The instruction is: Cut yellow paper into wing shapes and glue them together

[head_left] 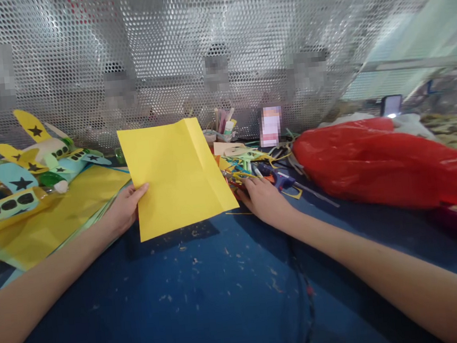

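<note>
- Blue counter [209, 312] beneath the yellow sheet [169, 182].
- The sheet, held up: long axis near upright, top leaning left, crease along its right side.
- Left hand [125, 207], pinching the sheet's left edge.
- Right hand [266, 199], beside the sheet's right edge, among paper scraps [247, 163]; grip unclear.

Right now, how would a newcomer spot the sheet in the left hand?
Start at the blue table and find the left hand. Its thumb lies over the left edge of the sheet, a plain yellow one. Unlike the yellow paper lying to its left, it is held up and has a crease running down near its right edge.
</note>
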A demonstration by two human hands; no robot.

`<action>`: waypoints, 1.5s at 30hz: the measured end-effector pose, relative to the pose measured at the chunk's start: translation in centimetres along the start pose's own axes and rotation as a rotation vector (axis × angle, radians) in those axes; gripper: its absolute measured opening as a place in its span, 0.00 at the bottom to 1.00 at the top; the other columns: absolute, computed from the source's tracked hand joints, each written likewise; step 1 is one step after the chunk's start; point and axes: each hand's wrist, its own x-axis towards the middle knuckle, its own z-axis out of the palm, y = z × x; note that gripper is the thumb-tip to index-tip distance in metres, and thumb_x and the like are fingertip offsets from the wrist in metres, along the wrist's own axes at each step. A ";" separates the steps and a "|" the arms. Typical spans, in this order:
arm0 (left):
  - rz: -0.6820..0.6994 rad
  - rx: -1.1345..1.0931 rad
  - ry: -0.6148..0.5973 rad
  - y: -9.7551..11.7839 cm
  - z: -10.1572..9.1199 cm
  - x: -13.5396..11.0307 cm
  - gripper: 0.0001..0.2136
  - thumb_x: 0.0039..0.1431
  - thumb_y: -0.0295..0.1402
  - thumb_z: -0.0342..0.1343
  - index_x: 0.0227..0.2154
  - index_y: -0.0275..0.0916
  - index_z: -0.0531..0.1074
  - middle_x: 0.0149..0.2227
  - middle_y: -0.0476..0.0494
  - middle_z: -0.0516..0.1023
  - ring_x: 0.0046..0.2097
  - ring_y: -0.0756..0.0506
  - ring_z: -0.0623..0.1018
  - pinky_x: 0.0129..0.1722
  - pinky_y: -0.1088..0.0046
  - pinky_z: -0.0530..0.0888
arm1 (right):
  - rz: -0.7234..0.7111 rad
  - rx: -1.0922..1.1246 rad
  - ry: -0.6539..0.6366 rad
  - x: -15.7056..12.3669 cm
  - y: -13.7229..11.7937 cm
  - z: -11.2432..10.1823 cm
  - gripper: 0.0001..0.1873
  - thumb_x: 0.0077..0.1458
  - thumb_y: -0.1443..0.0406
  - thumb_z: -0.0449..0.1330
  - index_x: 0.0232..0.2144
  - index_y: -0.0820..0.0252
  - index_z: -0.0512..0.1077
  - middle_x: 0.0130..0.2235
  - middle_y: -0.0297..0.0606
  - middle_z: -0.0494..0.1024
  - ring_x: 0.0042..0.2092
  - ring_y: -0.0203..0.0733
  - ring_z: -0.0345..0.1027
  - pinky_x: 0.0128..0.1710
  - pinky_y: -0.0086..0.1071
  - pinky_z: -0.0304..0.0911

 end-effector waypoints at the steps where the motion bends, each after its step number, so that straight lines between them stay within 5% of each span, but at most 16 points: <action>1: 0.002 0.004 0.001 0.0 -0.1 0.0 0.12 0.55 0.35 0.58 0.41 0.38 0.75 0.45 0.39 0.81 0.48 0.39 0.79 0.47 0.64 0.78 | 0.009 0.009 -0.032 0.0 0.1 0.0 0.16 0.62 0.64 0.48 0.43 0.70 0.71 0.36 0.54 0.77 0.40 0.55 0.71 0.43 0.47 0.65; 7: 0.057 -0.017 0.005 0.0 -0.3 0.2 0.12 0.55 0.36 0.58 0.43 0.40 0.73 0.48 0.41 0.79 0.52 0.39 0.77 0.49 0.63 0.77 | 0.045 0.104 -0.028 0.3 0.3 -0.5 0.18 0.58 0.70 0.50 0.50 0.70 0.65 0.41 0.54 0.77 0.43 0.55 0.72 0.45 0.45 0.65; 13: 0.043 -0.143 0.020 0.3 -0.4 0.1 0.11 0.57 0.33 0.59 0.43 0.40 0.74 0.44 0.49 0.81 0.55 0.40 0.74 0.55 0.67 0.73 | 0.162 0.246 0.039 0.4 0.6 -0.7 0.14 0.57 0.69 0.51 0.45 0.66 0.67 0.39 0.54 0.77 0.41 0.56 0.71 0.41 0.45 0.65; 19: 0.126 -0.238 0.172 1.0 -0.1 0.2 0.08 0.58 0.28 0.56 0.40 0.37 0.75 0.41 0.48 0.82 0.52 0.41 0.77 0.54 0.66 0.74 | 0.608 1.158 -0.053 1.4 1.0 -1.8 0.19 0.48 0.62 0.64 0.43 0.61 0.68 0.26 0.31 0.73 0.24 0.35 0.64 0.24 0.29 0.60; 25: 0.166 -0.261 0.238 1.1 0.4 0.4 0.07 0.58 0.24 0.53 0.36 0.34 0.76 0.39 0.41 0.82 0.45 0.41 0.80 0.49 0.65 0.77 | 0.863 1.685 -0.054 1.9 -0.5 -2.5 0.17 0.33 0.63 0.74 0.24 0.62 0.71 0.21 0.28 0.68 0.22 0.28 0.58 0.21 0.24 0.58; 29: 0.162 -0.258 0.248 1.2 0.5 0.3 0.08 0.59 0.24 0.52 0.34 0.36 0.77 0.37 0.42 0.82 0.47 0.40 0.80 0.49 0.63 0.77 | 0.864 1.829 -0.017 2.0 -1.4 -2.8 0.18 0.40 0.54 0.71 0.23 0.58 0.69 0.25 0.35 0.74 0.29 0.38 0.69 0.29 0.31 0.68; 33: 0.147 -0.279 0.229 1.2 0.4 0.3 0.09 0.60 0.23 0.51 0.35 0.34 0.77 0.36 0.42 0.83 0.45 0.42 0.80 0.50 0.64 0.77 | 0.757 1.925 -0.020 2.0 -1.3 -3.6 0.27 0.46 0.38 0.58 0.23 0.55 0.66 0.30 0.41 0.77 0.40 0.48 0.73 0.38 0.40 0.70; 37: 0.137 -0.286 0.238 1.0 0.3 0.5 0.09 0.60 0.23 0.51 0.35 0.32 0.77 0.34 0.41 0.83 0.39 0.44 0.81 0.49 0.68 0.77 | 0.615 1.881 -0.042 1.9 -1.2 -3.9 0.31 0.45 0.34 0.53 0.25 0.56 0.66 0.25 0.35 0.72 0.28 0.40 0.69 0.30 0.35 0.68; 40: 0.152 -0.307 0.253 1.2 0.3 0.5 0.09 0.60 0.23 0.51 0.36 0.32 0.77 0.36 0.41 0.83 0.37 0.46 0.82 0.48 0.69 0.77 | 0.530 1.801 -0.226 1.8 -1.6 -4.3 0.32 0.44 0.34 0.53 0.26 0.57 0.65 0.19 0.27 0.63 0.17 0.32 0.55 0.17 0.29 0.60; 45: 0.235 -0.370 0.312 1.7 0.1 0.5 0.10 0.61 0.22 0.50 0.38 0.33 0.76 0.34 0.45 0.83 0.35 0.48 0.81 0.48 0.68 0.77 | 0.654 1.689 -0.799 1.5 -1.7 -5.4 0.35 0.50 0.34 0.45 0.26 0.60 0.66 0.18 0.29 0.62 0.16 0.31 0.53 0.16 0.28 0.59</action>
